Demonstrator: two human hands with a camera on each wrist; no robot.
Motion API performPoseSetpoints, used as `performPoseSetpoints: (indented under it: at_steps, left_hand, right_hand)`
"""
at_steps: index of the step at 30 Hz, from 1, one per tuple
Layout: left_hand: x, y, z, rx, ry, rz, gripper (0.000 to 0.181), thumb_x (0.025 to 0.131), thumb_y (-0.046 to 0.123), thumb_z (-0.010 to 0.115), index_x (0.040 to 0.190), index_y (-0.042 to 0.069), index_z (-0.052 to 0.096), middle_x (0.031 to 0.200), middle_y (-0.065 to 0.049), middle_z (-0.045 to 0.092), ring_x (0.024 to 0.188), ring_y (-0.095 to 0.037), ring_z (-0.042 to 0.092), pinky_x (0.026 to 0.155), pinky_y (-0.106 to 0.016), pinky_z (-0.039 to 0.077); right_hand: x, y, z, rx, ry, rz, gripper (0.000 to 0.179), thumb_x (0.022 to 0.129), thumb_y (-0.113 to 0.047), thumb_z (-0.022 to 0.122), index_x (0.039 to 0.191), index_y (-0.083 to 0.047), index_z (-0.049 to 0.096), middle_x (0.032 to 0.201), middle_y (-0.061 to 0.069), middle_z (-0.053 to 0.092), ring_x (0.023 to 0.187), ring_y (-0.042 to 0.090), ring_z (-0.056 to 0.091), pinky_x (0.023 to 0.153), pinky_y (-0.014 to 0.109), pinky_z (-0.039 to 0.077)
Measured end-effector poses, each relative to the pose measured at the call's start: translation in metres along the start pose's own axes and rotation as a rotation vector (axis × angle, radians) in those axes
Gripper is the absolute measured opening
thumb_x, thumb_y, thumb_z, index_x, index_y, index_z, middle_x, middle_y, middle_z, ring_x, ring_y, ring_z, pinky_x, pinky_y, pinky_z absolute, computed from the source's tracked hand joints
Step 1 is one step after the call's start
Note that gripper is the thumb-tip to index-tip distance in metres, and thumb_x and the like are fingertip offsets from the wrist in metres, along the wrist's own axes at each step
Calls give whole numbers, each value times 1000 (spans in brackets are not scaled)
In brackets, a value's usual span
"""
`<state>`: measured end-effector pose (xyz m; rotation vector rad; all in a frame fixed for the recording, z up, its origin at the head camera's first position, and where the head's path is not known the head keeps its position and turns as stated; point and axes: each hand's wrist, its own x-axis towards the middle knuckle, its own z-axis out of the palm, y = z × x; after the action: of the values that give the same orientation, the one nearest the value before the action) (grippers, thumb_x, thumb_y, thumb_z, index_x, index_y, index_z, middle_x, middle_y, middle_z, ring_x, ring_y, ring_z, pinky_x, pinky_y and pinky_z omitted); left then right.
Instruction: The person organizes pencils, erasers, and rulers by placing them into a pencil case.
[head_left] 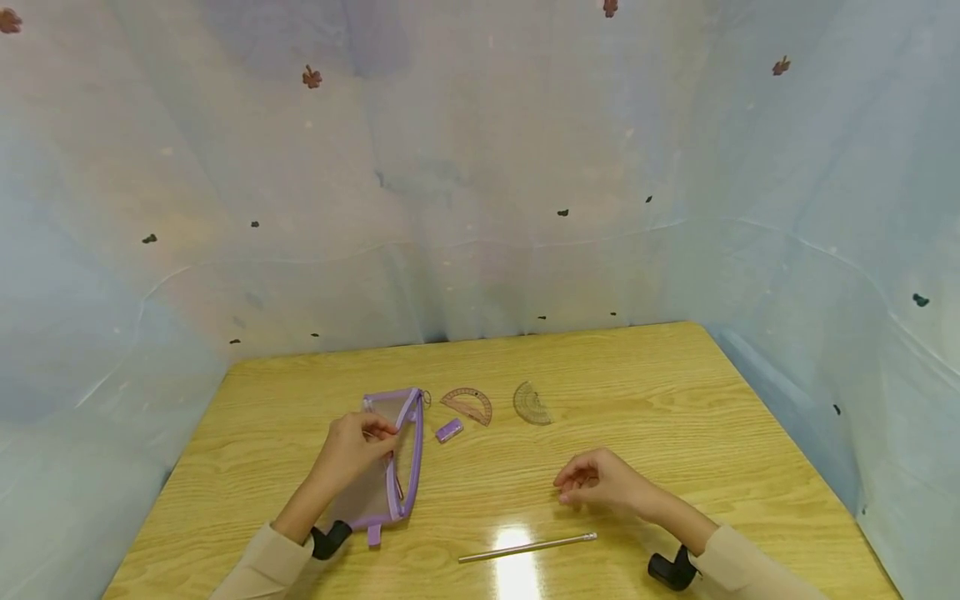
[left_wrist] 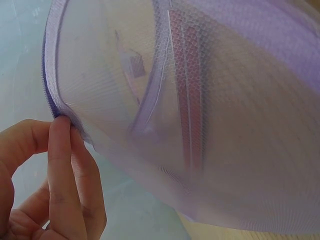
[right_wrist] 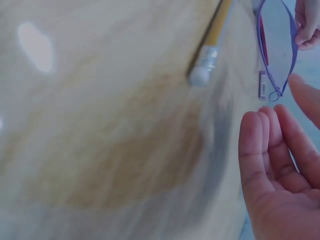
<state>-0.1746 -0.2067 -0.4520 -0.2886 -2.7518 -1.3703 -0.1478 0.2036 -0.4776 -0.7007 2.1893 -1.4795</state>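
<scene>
My left hand (head_left: 352, 448) pinches the zipper edge of a purple mesh pencil case (head_left: 367, 492), holding its mouth apart. In the left wrist view, thumb and fingertips grip the zipper tape (left_wrist: 56, 102), and a long reddish strip (left_wrist: 189, 100) shows through the mesh. My right hand (head_left: 603, 481) is over the table with fingers loosely bent and nothing in them. Nearest to it lies a pencil (head_left: 528, 547) with a white eraser end (right_wrist: 201, 75), which shows a yellow body in the right wrist view.
Right of the case lie a purple eraser (head_left: 449, 430), a pinkish protractor (head_left: 468, 404) and a clear protractor (head_left: 532, 404). A ring (head_left: 427, 398) hangs at the case's far corner. The wooden table (head_left: 637, 375) ends at a pale curtain (head_left: 480, 208) behind and at both sides.
</scene>
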Motion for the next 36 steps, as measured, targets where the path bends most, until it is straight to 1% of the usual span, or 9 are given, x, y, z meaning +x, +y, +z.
performPoseSetpoints:
  at_steps: [4, 11, 16, 20, 22, 26, 30, 36]
  left_hand:
    - [-1, 0, 0, -4, -3, 0, 4, 86, 1, 75, 90, -1, 74, 76, -1, 69, 65, -14, 66, 57, -24, 54]
    - [-2, 0, 0, -5, -4, 3, 6, 87, 3, 76, 90, -2, 74, 76, -1, 69, 65, -14, 66, 57, -24, 54]
    - [-1, -1, 0, -9, -3, 2, 6, 87, 2, 75, 91, -2, 74, 77, -2, 69, 65, -15, 67, 57, -24, 54]
    - [-1, -1, 1, -13, -1, 2, 7, 86, 3, 76, 91, -2, 74, 77, -2, 70, 66, -15, 67, 57, -24, 54]
    - [0, -1, 1, -13, 1, 4, 6, 86, 4, 76, 90, -1, 74, 77, -2, 70, 66, -15, 67, 57, -24, 54]
    - [0, -2, 2, -7, 7, 12, 6, 86, 4, 77, 89, 0, 74, 77, -1, 70, 66, -15, 67, 58, -24, 54]
    - [0, -2, 1, -7, 4, 17, 6, 85, 2, 77, 89, -1, 74, 76, -2, 69, 65, -14, 67, 57, -24, 54]
    - [-1, -1, 1, -16, 1, 3, 6, 85, 0, 76, 89, -2, 74, 76, -2, 69, 65, -14, 67, 57, -24, 54]
  right_hand:
    - [-7, 5, 2, 4, -10, -15, 22, 88, -7, 76, 103, 7, 71, 92, 10, 70, 80, 15, 65, 71, 26, 56]
    - [-15, 14, 4, 40, -72, -91, 26, 86, -7, 78, 106, 8, 69, 98, 23, 68, 82, 14, 65, 73, 29, 57]
    - [-20, 16, 4, 11, -98, -143, 28, 83, -8, 81, 105, 6, 70, 99, 21, 67, 82, 22, 65, 72, 29, 57]
    - [-22, 17, 3, -17, -108, -181, 26, 83, -9, 81, 103, 4, 71, 97, 19, 66, 80, 29, 64, 70, 29, 57]
    - [-22, 17, 2, -32, -114, -197, 26, 83, -11, 82, 103, 3, 71, 97, 19, 67, 79, 30, 63, 70, 29, 57]
    - [-24, 18, 2, -65, -117, -209, 25, 83, -12, 82, 102, 0, 72, 97, 17, 67, 79, 31, 62, 70, 28, 56]
    - [-27, 20, 2, -86, -119, -206, 23, 84, -14, 81, 102, -3, 72, 97, 15, 67, 80, 28, 62, 70, 27, 55]
    - [-30, 20, 5, -101, -120, -215, 20, 86, -15, 79, 102, -5, 72, 97, 13, 67, 81, 26, 62, 72, 27, 55]
